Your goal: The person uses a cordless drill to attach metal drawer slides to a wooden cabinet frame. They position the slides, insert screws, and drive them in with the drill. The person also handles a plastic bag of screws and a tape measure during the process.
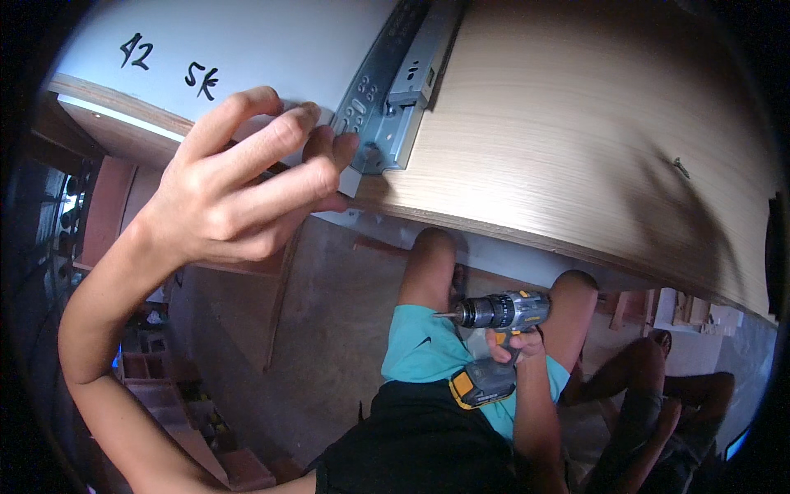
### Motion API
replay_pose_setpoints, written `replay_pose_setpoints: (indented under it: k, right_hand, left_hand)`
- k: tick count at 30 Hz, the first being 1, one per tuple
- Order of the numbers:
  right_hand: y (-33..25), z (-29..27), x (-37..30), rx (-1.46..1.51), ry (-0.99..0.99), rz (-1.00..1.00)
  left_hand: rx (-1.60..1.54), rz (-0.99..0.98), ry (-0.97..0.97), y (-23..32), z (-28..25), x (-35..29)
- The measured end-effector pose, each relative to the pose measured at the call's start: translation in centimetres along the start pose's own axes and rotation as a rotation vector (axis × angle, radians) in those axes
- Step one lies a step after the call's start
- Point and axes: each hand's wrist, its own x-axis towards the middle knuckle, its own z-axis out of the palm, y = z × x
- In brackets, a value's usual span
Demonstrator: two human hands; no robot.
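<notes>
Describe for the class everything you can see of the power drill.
The power drill is grey and black with yellow accents, its casing plastic-looking. A dark chuck holds a metal bit pointing to the picture's left; a battery pack sits at its base. The right hand grips it over the person's turquoise shorts.

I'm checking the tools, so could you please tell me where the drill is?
In the head view, the drill is lower right of centre, in the right hand, over the turquoise shorts.
</notes>
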Motion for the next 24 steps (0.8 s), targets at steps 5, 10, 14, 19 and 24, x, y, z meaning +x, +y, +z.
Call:
replay_pose_setpoints:
  k: [5,10,14,19,24]
  right_hand:
    - [-0.1,-0.9,0.2,-0.024,-0.046,0.041]
    - [-0.2,0.4,0.4,-0.057,-0.001,0.026]
    - [-0.1,1.1,0.3,-0.049,0.045,0.008]
    - [-0.4,0.4,1.0,-0.060,-0.083,0.027]
    - [-2.0,5.1,2.0,-0.335,-0.225,0.107]
  left_hand:
    - [-0.025,0.012,-0.032,-0.3,-0.4,0.1]
    - [-0.052,-0.021,-0.112,-0.3,-1.3,0.5]
    - [-0.111,-0.064,-0.043,-0.1,-1.4,0.6]
    - [-0.139,-0.201,0.225,3.1,-4.8,0.6]
    - [-0.304,-1.229,0.614,11.2,-3.6,-1.0]
